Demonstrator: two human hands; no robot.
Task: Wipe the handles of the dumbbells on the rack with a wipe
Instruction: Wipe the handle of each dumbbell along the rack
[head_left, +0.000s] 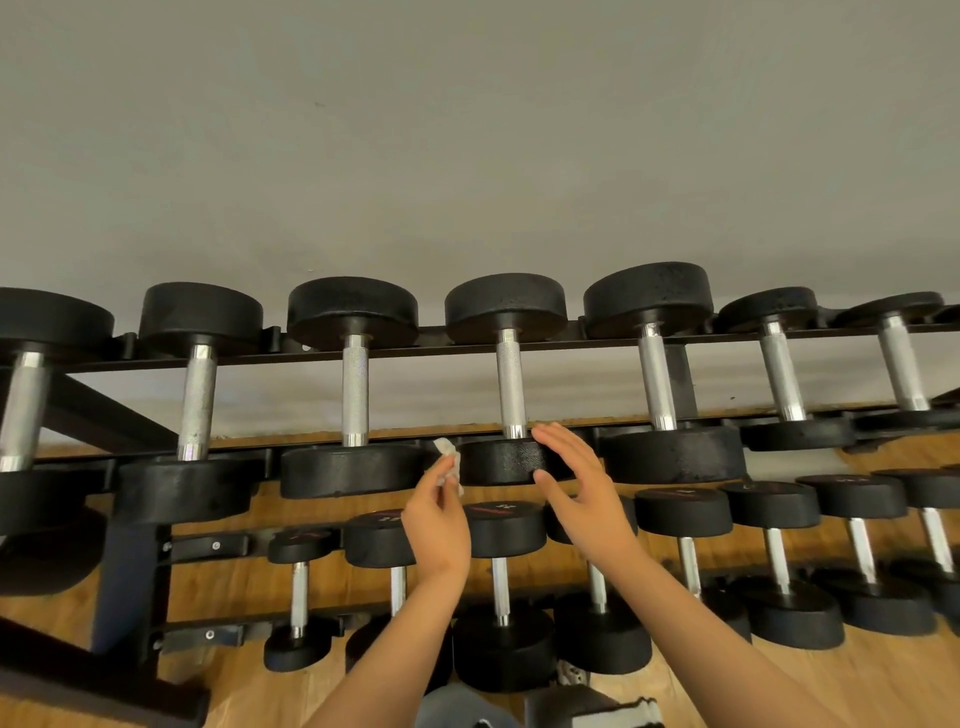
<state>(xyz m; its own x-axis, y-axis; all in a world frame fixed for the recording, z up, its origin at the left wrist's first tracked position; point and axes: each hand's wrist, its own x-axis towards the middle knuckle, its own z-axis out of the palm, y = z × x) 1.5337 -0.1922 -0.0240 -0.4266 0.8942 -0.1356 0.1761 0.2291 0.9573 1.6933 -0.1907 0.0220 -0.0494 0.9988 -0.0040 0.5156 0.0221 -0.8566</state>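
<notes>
While the left hand (439, 525) pinches the small wipe (448, 461) and the right hand (582, 488) hovers released mid-frame, that slight pinch could drop it before the handle (510, 384).

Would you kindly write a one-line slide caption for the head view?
Left hand pinches a white wipe while the open right hand hovers by a top-row dumbbell on the rack.

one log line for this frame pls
left hand: pinches wipe | right hand: open, beside near head of top-row dumbbell | wipe not yet on its handle | stage: pre-wipe
</notes>
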